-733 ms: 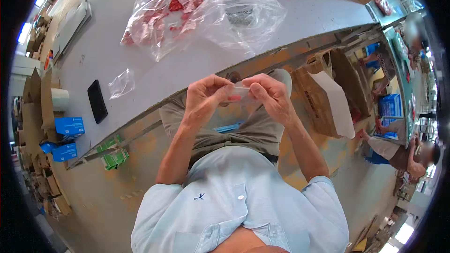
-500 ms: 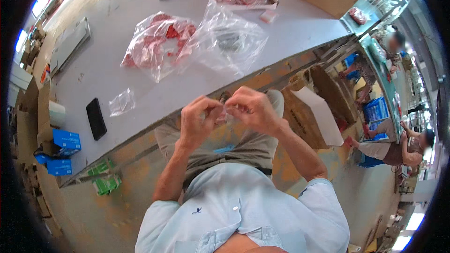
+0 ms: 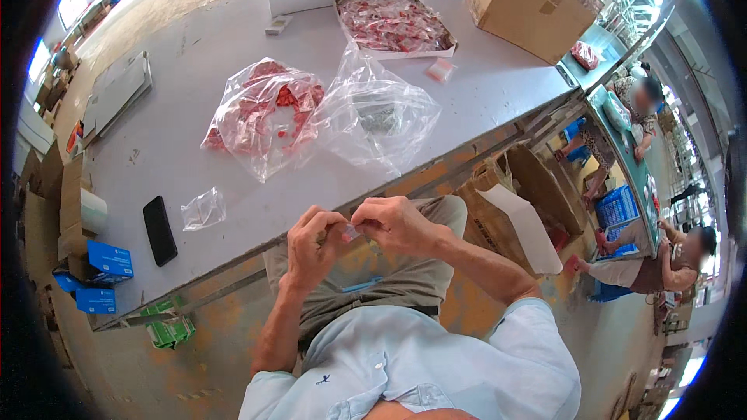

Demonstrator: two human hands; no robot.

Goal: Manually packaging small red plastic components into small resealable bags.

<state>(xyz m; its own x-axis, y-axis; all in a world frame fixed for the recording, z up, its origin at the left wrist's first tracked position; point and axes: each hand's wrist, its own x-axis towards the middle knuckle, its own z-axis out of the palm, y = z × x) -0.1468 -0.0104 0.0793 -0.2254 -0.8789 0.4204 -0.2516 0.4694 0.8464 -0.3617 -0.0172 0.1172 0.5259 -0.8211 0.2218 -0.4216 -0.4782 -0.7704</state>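
Observation:
Over my lap, just off the table edge, my left hand (image 3: 313, 249) and my right hand (image 3: 397, 224) meet at the fingertips. Both pinch a small clear plastic bag (image 3: 352, 232) with a bit of red in it; my fingers hide most of it. On the table beyond lies a large clear bag of small red pieces (image 3: 299, 96). Touching it on the right is another clear bag (image 3: 380, 118) with greyish-green contents. An apparently empty small clear bag (image 3: 204, 211) lies flat nearer my left hand.
A black phone (image 3: 159, 231) lies at the table's left, near blue boxes (image 3: 109, 259). Farther back stand a shallow box of small red-filled bags (image 3: 397, 23) and a large cardboard box (image 3: 533, 4). An open carton (image 3: 545, 179) stands right of my legs. People sit at another table, far right.
The view has tilted, so the table's things sit lower and more of its far side shows. My fingertips have come closer together around the small bag.

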